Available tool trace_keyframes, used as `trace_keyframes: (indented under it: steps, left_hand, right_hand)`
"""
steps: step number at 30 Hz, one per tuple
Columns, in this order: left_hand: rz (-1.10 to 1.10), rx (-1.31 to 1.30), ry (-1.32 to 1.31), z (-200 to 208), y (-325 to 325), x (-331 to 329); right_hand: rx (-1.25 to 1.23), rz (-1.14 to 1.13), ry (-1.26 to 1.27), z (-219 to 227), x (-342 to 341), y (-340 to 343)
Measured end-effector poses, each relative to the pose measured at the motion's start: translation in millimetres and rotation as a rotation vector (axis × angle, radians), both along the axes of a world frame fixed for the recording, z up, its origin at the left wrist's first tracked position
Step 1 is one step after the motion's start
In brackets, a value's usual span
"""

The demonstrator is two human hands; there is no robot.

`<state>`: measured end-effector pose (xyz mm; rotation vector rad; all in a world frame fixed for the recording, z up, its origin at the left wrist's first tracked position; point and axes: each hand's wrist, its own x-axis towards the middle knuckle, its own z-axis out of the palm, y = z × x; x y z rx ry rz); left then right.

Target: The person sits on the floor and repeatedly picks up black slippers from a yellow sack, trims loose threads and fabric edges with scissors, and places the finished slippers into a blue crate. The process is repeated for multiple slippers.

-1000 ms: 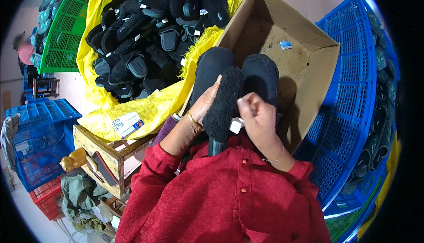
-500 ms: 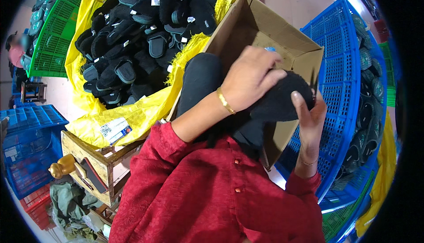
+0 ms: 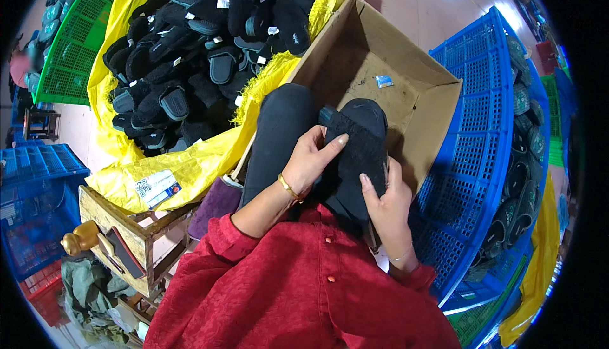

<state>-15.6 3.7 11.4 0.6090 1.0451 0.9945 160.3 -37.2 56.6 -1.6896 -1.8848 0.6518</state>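
A black slipper with a fuzzy strap point(image 3: 353, 134) is held over my lap, its rounded toe pointing away from me. My left hand point(image 3: 311, 162) grips it at the left, the thumb lying across the strap. At its right side my right hand point(image 3: 389, 200) closes on the edge, thumb on top and the other fingers largely hidden. Beside those fingers shows a thin dark strip that I cannot make out. An open cardboard box point(image 3: 438, 101) stands just beyond, with a small blue and white packet point(image 3: 384, 81) lying in it.
To the left, a yellow woven sack point(image 3: 104, 111) is heaped with black slippers point(image 3: 174, 51). Blue crates point(image 3: 469, 127) holding more footwear rise at the right. A wooden stool point(image 3: 149, 266) and a blue crate point(image 3: 38, 190) stand at the left, with a green crate point(image 3: 79, 51) behind.
Both hands have come lower and nearer my body with the slipper, whose strap now faces up. My left hand has left the area over the box, uncovering the packet.
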Motion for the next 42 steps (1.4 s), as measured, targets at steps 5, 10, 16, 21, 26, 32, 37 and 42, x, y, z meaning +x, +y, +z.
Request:
trace_keyframes:
  steps: [5,10,16,21,26,32,37,42]
  left_hand:
    - [-0.021,-0.088,-0.138,-19.7,-10.0,-19.1]
    - [-0.097,-0.282,0.007,8.1,8.9,-30.1]
    - [-0.017,-0.242,-0.054,15.4,13.9,-27.2]
    - [-0.013,0.09,0.449,5.9,2.3,-28.7]
    - [-0.287,0.258,0.634,20.4,8.8,-65.6]
    - [-0.309,0.518,0.805,27.1,25.5,-72.1]
    - [-0.267,0.484,1.159,44.3,21.4,-54.2]
    - [-0.13,0.489,1.054,44.0,-12.6,-54.4]
  right_hand:
    - [0.049,0.045,-0.132,5.4,-26.5,-6.3]
    - [0.054,0.209,-0.112,-3.6,-27.7,-12.6]
    - [-0.084,0.146,0.005,-5.9,-35.2,-3.2]
    - [-0.276,-0.06,0.27,-18.9,-47.8,3.8]
    - [-0.483,-0.028,0.431,-11.5,-52.6,33.0]
    - [-0.647,0.051,0.499,-33.0,-63.8,60.9]
    - [-0.898,0.011,0.781,-54.6,-76.6,91.1]
    - [-0.893,-0.099,1.08,-49.1,-74.7,77.5]
